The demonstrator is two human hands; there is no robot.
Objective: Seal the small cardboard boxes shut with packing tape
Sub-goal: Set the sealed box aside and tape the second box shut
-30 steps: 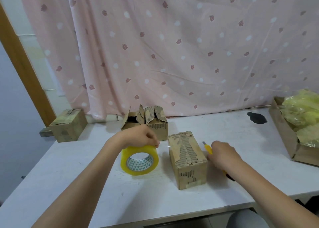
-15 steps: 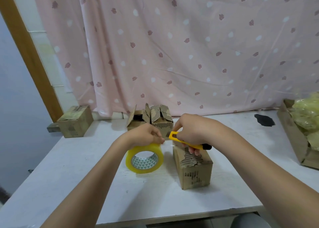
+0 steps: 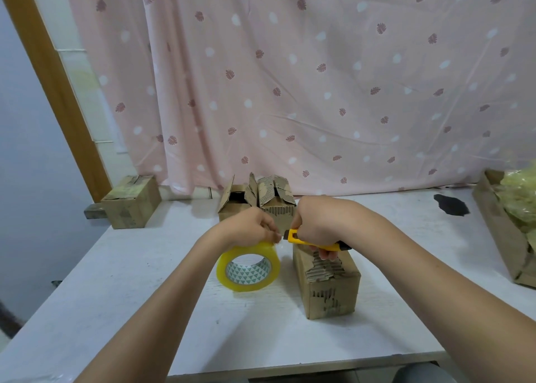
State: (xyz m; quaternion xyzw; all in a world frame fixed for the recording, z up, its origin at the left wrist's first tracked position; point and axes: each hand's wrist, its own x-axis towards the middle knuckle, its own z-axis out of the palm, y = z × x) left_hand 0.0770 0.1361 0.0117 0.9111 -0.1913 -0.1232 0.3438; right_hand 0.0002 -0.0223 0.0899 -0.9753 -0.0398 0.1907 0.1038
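A closed small cardboard box (image 3: pixel 329 287) with a torn top lies in the middle of the white table (image 3: pixel 121 290). To its left a yellow roll of packing tape (image 3: pixel 249 268) stands on edge. My left hand (image 3: pixel 251 227) pinches the top of the roll. My right hand (image 3: pixel 319 223) holds a yellow utility knife (image 3: pixel 314 241) over the far end of the box, its tip close to my left fingers. Behind them stand two more small boxes (image 3: pixel 258 201) with their flaps open.
Another taped box (image 3: pixel 132 201) sits at the table's far left corner. A larger open carton (image 3: pixel 504 232) stuffed with yellowish plastic stands at the right edge. A dark patch (image 3: pixel 451 204) marks the table at the back right. A pink curtain hangs behind.
My right hand picked the knife up from the table right of the box and brought it over the box's far end to the tape. My left hand stayed on the roll.
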